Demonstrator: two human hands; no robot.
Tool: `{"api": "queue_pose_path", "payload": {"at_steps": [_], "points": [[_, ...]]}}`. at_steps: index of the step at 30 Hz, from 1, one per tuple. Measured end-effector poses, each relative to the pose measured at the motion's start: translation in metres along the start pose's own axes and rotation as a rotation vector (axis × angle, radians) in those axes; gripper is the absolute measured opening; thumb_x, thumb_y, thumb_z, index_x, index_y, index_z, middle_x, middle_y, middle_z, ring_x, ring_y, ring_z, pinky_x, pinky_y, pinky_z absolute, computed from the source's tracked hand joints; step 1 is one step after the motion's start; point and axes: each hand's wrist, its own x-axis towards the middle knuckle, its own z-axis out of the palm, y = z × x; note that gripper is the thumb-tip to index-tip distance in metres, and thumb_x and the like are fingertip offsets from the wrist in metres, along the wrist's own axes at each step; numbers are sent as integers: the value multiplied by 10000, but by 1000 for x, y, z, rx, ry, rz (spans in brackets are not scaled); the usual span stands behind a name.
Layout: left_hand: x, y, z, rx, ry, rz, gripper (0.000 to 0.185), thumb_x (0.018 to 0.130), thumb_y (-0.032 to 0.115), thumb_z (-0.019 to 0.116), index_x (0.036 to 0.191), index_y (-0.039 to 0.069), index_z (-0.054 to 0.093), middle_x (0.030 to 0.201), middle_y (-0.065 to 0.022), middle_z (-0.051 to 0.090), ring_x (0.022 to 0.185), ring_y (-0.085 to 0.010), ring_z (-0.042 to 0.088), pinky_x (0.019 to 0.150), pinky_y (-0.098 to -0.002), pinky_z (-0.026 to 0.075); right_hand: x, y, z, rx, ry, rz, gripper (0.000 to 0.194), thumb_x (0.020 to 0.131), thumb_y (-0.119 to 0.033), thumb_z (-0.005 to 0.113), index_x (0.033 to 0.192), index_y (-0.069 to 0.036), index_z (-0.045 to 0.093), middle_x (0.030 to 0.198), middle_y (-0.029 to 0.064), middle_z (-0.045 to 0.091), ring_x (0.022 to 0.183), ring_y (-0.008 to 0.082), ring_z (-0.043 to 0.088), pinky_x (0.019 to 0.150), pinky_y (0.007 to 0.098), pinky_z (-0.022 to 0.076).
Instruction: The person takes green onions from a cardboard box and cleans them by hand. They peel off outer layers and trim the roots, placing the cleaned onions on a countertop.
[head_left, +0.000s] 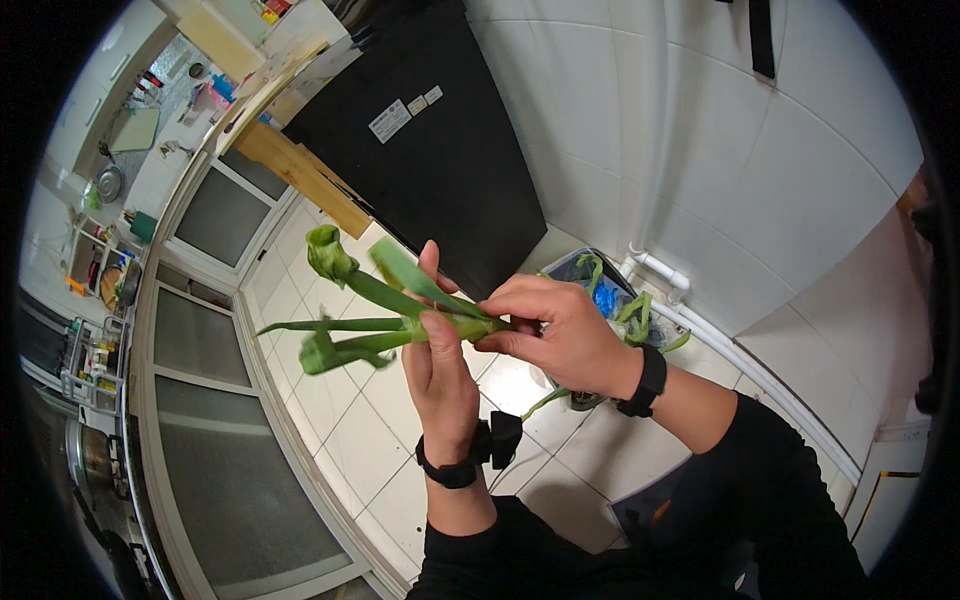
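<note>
A green onion stalk (382, 300) with several folded green leaves lies across the middle, its leaves towards the left. My left hand (442, 352) is wrapped around it where the leaves branch, thumb on top. My right hand (551, 326) pinches the stalk's right end between thumb and fingers, close beside the left hand. One leaf near the left fingers is blurred. Behind my right hand stands a bin (574, 264) lined with a bag, holding green leaf scraps (637, 319) and a blue plastic piece. Below my right wrist, more greens are partly hidden.
A black appliance panel (450, 165) stands ahead, beside a white tiled wall (720, 150). White pipes (720, 341) run along the wall's foot. Cabinets with grey panels (240, 465) line the left, below a counter bearing a stove, pot (90, 454) and racks. Pale tiles (375, 427) cover the floor.
</note>
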Motion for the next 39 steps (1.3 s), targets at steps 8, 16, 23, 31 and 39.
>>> {"api": "queue_pose_path", "payload": {"at_steps": [8, 16, 23, 31, 39], "points": [[2, -17, -17, 103, -111, 40, 489, 1096, 302, 402, 1462, -20, 449, 1214, -104, 515, 995, -160, 525, 873, -314, 473, -6, 19, -5, 186, 5, 106, 150, 940, -89, 679, 1023, 34, 695, 926, 86, 654, 765, 141, 605, 653, 271, 479], [-2, -10, -12, 375, -238, 157, 392, 1039, 149, 547, 1410, 24, 537, 1228, -129, 531, 1006, -189, 558, 846, -343, 516, -11, 25, 7, -138, 175, 211, 169, 1002, -135, 537, 945, 24, 548, 838, 137, 537, 786, 278, 541, 712, 365, 442], [-1, 13, -15, 86, -170, 154, 513, 1069, 412, 400, 1378, 23, 527, 1241, -218, 616, 1136, -306, 642, 794, -425, 623, -21, 65, -23, -724, 176, 348, 197, 1017, -181, 489, 941, 0, 500, 906, 214, 638, 847, 422, 634, 721, 503, 504], [10, 22, -48, -193, -58, 277, 459, 1076, 478, 313, 1212, 83, 504, 744, -54, 536, 734, -197, 597, 515, -246, 476, -60, 130, -66, -1186, -70, 398, 112, 908, -53, 537, 971, 12, 472, 799, 215, 654, 701, 386, 674, 606, 465, 533], [7, 26, -77, -261, 200, 144, 364, 1078, 442, 384, 1175, 115, 515, 743, 1, 424, 697, -116, 465, 542, -205, 327, -80, 160, -83, -1326, -135, 348, 107, 864, -41, 580, 929, -3, 504, 766, 176, 657, 666, 337, 702, 564, 403, 573]]}}
